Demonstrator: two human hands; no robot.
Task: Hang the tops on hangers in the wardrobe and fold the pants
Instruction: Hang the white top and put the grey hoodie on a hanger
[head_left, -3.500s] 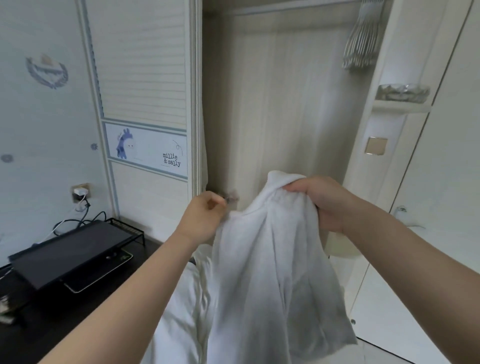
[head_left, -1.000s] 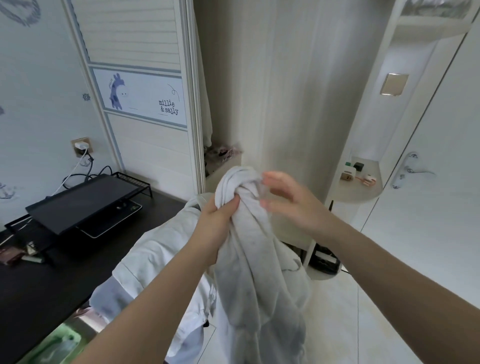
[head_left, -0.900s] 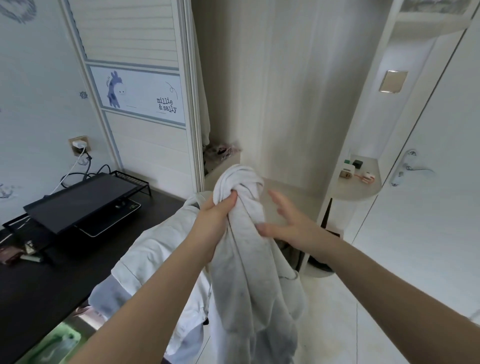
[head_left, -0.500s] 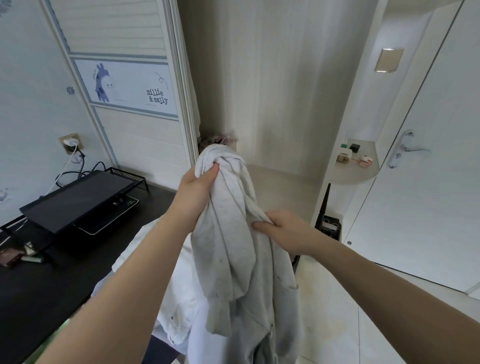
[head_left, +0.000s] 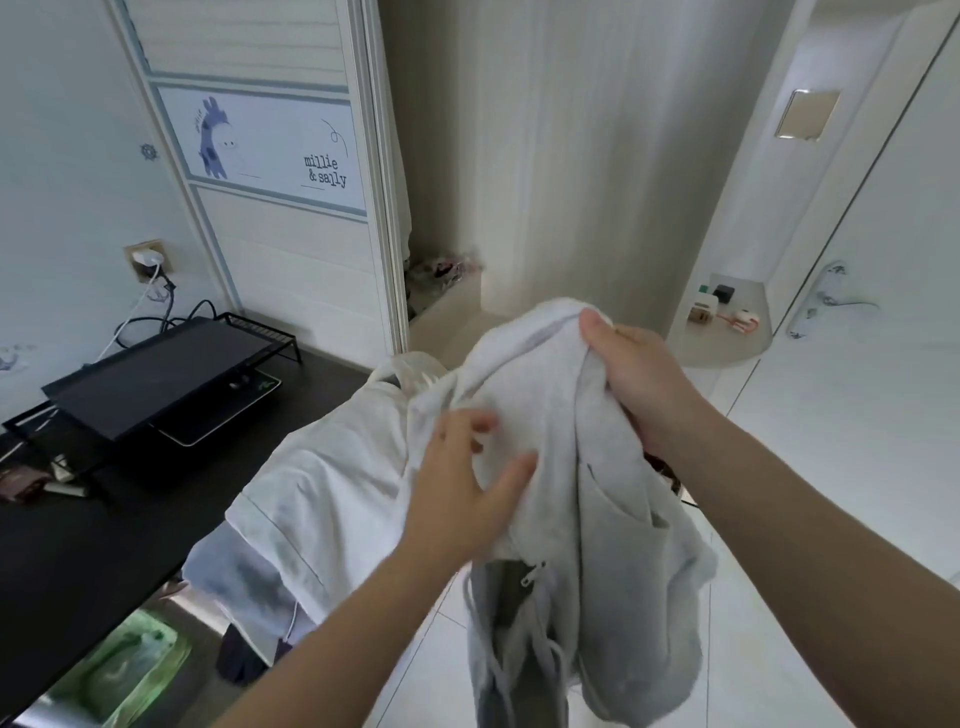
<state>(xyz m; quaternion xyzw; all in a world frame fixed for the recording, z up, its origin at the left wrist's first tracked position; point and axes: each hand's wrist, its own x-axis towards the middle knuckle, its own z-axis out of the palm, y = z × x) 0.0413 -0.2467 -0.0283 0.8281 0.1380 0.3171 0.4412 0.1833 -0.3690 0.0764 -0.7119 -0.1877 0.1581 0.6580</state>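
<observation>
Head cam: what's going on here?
A person stands at the open wardrobe with a light grey garment that has drawstrings and a zip. The right hand grips its bunched upper end, and the left hand lies spread on the fabric. Whether it is a top or pants is unclear. More white clothes are draped behind it. No hanger is in view, and nothing is folded.

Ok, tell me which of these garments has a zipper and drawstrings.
The light grey garment gripped at its top by the right hand: a zip pull and cords hang low on it. The white top draped beside it shows neither.
</observation>
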